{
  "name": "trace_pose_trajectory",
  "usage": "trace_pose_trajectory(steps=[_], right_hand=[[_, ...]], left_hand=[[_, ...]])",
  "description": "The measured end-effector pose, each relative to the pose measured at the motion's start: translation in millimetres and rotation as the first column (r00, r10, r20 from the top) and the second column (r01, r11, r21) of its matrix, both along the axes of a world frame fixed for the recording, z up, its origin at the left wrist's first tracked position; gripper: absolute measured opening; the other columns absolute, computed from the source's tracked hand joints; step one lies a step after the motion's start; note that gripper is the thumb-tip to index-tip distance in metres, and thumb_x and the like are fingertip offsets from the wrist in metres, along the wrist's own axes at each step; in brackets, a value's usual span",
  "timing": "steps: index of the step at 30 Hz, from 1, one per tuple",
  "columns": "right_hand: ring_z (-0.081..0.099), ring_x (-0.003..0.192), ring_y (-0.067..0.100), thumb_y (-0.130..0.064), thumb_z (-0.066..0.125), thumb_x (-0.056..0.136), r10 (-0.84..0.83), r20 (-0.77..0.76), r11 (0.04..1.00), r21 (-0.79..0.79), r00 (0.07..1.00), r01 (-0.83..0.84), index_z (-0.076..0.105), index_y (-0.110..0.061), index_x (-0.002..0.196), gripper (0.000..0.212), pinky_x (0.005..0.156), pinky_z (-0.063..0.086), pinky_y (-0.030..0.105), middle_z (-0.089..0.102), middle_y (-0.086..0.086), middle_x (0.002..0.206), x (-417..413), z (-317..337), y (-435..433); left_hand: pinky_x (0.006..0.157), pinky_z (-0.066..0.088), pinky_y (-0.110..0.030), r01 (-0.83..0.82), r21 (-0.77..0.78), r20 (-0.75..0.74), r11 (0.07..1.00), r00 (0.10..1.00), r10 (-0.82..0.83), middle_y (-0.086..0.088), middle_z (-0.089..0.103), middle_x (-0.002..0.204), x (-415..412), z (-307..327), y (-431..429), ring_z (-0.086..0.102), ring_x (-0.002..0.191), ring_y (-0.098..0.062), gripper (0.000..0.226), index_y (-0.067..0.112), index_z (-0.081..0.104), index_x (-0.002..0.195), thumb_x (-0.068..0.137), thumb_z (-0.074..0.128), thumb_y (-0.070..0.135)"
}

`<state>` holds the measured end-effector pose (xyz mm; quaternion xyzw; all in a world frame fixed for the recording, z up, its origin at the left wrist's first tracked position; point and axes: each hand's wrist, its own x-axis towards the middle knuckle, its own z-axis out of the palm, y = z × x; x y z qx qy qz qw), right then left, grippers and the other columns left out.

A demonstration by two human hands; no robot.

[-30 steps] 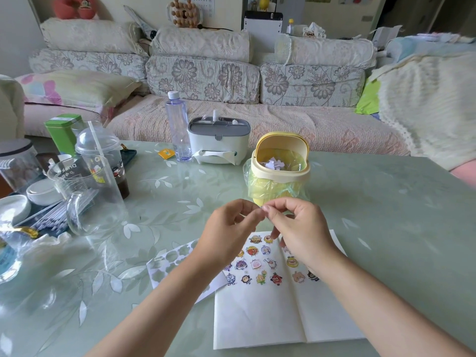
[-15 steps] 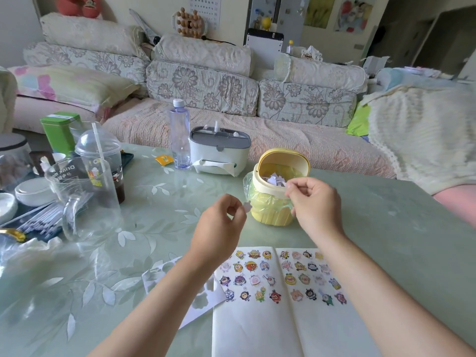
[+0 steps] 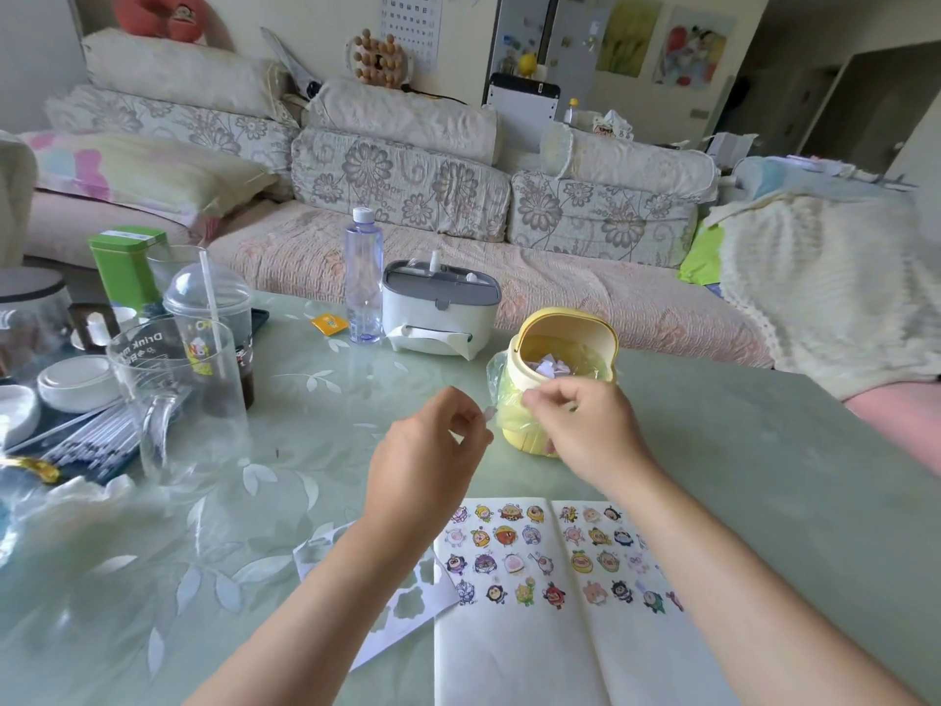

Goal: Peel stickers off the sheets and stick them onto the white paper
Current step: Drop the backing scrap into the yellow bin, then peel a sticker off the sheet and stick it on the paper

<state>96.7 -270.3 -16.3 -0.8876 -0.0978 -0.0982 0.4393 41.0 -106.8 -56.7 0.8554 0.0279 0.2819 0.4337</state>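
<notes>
At the far left of the tabletop (image 3: 764, 476) stood a glass jug (image 3: 168, 400), with a bottle (image 3: 364, 282) further back; neither was near the work. Closer in, the sheet (image 3: 402, 603) lay flat, partly under the left forearm, most of its shapes already cut away as holes.

The left hand (image 3: 427, 450) hung above the tabletop with thumb and forefinger clamped on a small pale sticker (image 3: 488, 414), the other fingers loosely curled. The sticker stuck out to the right of the fingertips, in the air, touching nothing else.

Just beyond it stood the yellow bin (image 3: 560, 359), its lid tipped back and white scraps inside. The right hand (image 3: 585, 430) was in front of the bin's rim, fingers curled and tips drawn together; whether a scrap lay between them could not be told.

Below both hands the paper (image 3: 509, 654) lay open like a booklet, rows of stickers across its top and the lower part bare.

The step in hand looked like carrying the sticker down to the paper. To do it well, hold it by one edge only, so the glue side touches no skin. Aim for bare paper under the last row, well apart from neighbours. Lay one edge first, then smooth across with a free finger so it does not crease.
</notes>
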Motion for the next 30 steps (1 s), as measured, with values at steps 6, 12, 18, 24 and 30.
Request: trace_pose_trajectory(steps=[6,12,18,24,30], right_hand=[[0.065,0.055,0.023,-0.046,0.064,0.092,0.133,-0.31,0.952,0.305,0.941,-0.034,0.074,-0.012,0.081,0.037,0.043,0.033,0.024,0.076,0.002,0.086,-51.4,-12.8,4.5],[0.061,0.058,0.018,-0.03,0.069,0.09,0.187,-0.468,0.931,0.366,0.864,-0.004,0.073,-0.006,0.091,0.024,0.048,0.033,0.025,0.071,-0.003,0.078,-65.6,-17.5,5.4],[0.06,0.058,0.02,-0.022,0.068,0.089,0.226,-0.472,0.943,0.327,0.852,-0.069,0.073,-0.006,0.088,0.016,0.045,0.031,0.026,0.067,-0.003,0.072,-67.7,-27.8,0.2],[0.062,0.061,0.025,-0.019,0.06,0.096,0.317,-0.42,0.934,0.293,0.85,-0.204,0.068,-0.014,0.08,0.019,0.043,0.031,0.024,0.065,0.004,0.075,-65.6,-37.5,-8.4],[0.062,0.057,0.015,-0.03,0.062,0.096,0.367,-0.303,0.93,0.11,0.88,-0.35,0.07,-0.023,0.079,0.02,0.052,0.041,0.024,0.066,0.018,0.078,-68.7,-48.8,-9.5]], left_hand=[[0.034,0.04,-0.028,-0.122,0.444,0.376,0.888,0.925,-0.06,0.008,0.059,0.056,-18.3,-13.3,4.0,0.058,0.05,-0.012,0.012,0.023,0.063,0.078,0.081,0.074,0.018],[0.039,0.038,-0.027,-0.11,0.595,0.456,0.796,0.862,-0.221,0.008,0.06,0.062,-26.7,-26.4,9.3,0.054,0.053,-0.015,0.017,0.021,0.068,0.082,0.096,0.059,0.025],[0.048,0.043,-0.016,-0.012,0.508,0.311,0.861,0.935,-0.171,0.019,0.072,0.084,-40.5,-31.6,17.2,0.066,0.067,-0.003,0.028,0.025,0.068,0.099,0.091,0.057,0.049],[0.055,0.048,-0.024,0.203,-0.012,-0.195,0.979,0.96,-0.202,0.023,0.073,0.087,-53.4,-26.3,14.6,0.065,0.069,-0.001,0.026,0.03,0.067,0.094,0.098,0.047,0.045],[0.048,0.039,-0.014,0.213,-0.489,-0.359,0.846,0.835,-0.418,-0.002,0.077,0.082,-58.0,-24.1,5.9,0.059,0.061,-0.012,0.019,0.007,0.07,0.087,0.095,0.062,0.022]])
